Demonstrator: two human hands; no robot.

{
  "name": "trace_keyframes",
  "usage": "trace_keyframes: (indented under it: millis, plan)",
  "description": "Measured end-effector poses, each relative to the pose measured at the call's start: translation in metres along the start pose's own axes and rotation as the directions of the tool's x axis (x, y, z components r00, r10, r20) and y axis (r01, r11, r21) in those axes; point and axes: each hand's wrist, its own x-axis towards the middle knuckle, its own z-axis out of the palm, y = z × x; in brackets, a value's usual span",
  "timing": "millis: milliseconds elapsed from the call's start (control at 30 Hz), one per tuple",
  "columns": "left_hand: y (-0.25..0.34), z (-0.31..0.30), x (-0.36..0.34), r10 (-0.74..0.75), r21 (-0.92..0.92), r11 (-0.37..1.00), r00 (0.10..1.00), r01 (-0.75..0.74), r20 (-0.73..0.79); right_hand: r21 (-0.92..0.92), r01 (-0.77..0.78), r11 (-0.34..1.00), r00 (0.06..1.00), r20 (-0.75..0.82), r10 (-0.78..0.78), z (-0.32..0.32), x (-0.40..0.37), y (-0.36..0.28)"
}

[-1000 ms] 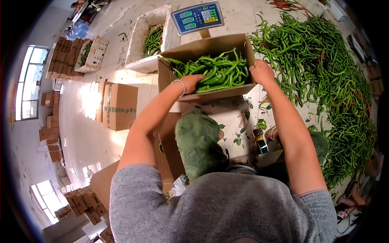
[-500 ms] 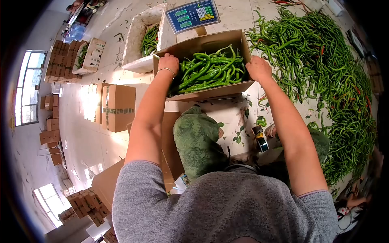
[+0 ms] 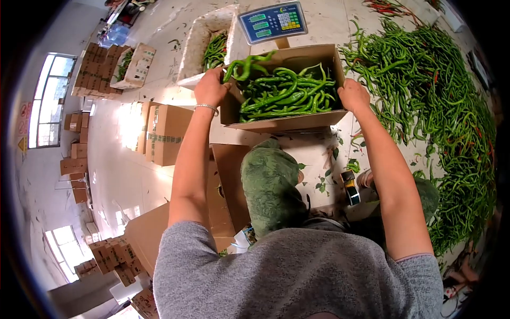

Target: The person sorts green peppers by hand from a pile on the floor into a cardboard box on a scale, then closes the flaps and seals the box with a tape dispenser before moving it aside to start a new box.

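An open cardboard box (image 3: 287, 125), part filled with long green chili peppers (image 3: 289, 95), stands in front of me. My left hand (image 3: 211, 87) is closed at the box's left wall, with a few green chili peppers (image 3: 247, 67) sticking out from its fingers over the inside. My right hand (image 3: 354, 95) is closed on the right edge of the box, thumb and fingers curled over the cardboard. Just behind the box rises the display of a digital scale (image 3: 273, 22).
A large heap of green chili peppers (image 3: 425, 90) covers the floor at right. A foam box (image 3: 187, 58) with some peppers stands at back left. Closed cartons (image 3: 172, 133) sit at left, and a tape dispenser (image 3: 350, 187) lies near my foot.
A few chili peppers now show in my left hand, raised over the box's left side. My right hand stays on the right edge. The whole view has shifted slightly.
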Motion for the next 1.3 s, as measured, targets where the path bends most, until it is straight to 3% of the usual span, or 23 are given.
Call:
trace_keyframes:
  millis: [67, 267, 400, 467, 600, 733, 933, 967, 1000, 1067, 1167, 1300]
  plan:
    - [-0.003, -0.003, -0.012, 0.009, -0.077, 0.997, 0.998, -0.015, -0.068, -0.005, -0.001, 1.000, 1.000, 0.008, 0.001, -0.001, -0.002, 0.000]
    - [-0.014, -0.006, -0.039, 0.080, -0.493, 0.867, 0.997, -0.077, -0.016, 0.007, -0.023, 1.000, 1.000, 0.012, 0.023, 0.000, -0.005, 0.000]
    - [-0.008, -0.013, -0.054, 0.131, -0.842, 0.540, 0.986, 0.013, 0.100, -0.001, -0.006, 1.000, 1.000, -0.013, 0.006, 0.002, -0.004, 0.002]
    - [0.003, -0.026, -0.065, 0.102, -0.876, 0.463, 0.974, 0.133, 0.201, -0.015, -0.001, 1.000, 1.000, -0.006, 0.001, 0.002, -0.003, 0.002]
    - [0.005, -0.034, -0.072, 0.111, -0.859, 0.436, 0.932, 0.267, 0.346, -0.021, -0.002, 1.000, 1.000, -0.007, 0.002, 0.003, -0.003, 0.003]
    - [-0.002, -0.029, -0.072, 0.092, -0.863, 0.399, 0.923, 0.310, 0.374, -0.018, 0.010, 1.000, 1.000, -0.024, -0.011, 0.008, 0.001, 0.007]
    - [-0.008, -0.019, -0.065, 0.064, -0.833, 0.513, 0.958, 0.209, 0.280, -0.014, 0.037, 0.999, 0.999, -0.036, -0.038, 0.005, 0.000, 0.006]
    - [-0.010, -0.019, -0.061, 0.081, -0.879, 0.451, 0.974, 0.154, 0.212, -0.015, 0.043, 0.999, 0.998, -0.038, -0.043, 0.005, -0.001, 0.006]
    - [-0.010, -0.018, -0.058, 0.067, -0.894, 0.418, 0.977, 0.158, 0.203, -0.025, 0.030, 0.999, 0.999, -0.023, -0.030, 0.005, 0.000, 0.006]
    - [-0.002, -0.010, -0.051, 0.020, -0.814, 0.534, 0.959, 0.228, 0.281, -0.032, 0.036, 0.999, 0.999, -0.010, -0.036, 0.005, 0.002, 0.007]
    - [-0.004, 0.017, -0.033, 0.054, -0.869, 0.475, 0.981, 0.139, 0.187, 0.000, 0.026, 1.000, 0.999, -0.021, -0.026, 0.007, 0.004, 0.008]
    - [0.004, 0.036, -0.014, 0.127, -0.857, 0.498, 0.967, 0.131, 0.221, -0.003, -0.009, 1.000, 1.000, 0.011, 0.009, 0.002, 0.001, 0.005]
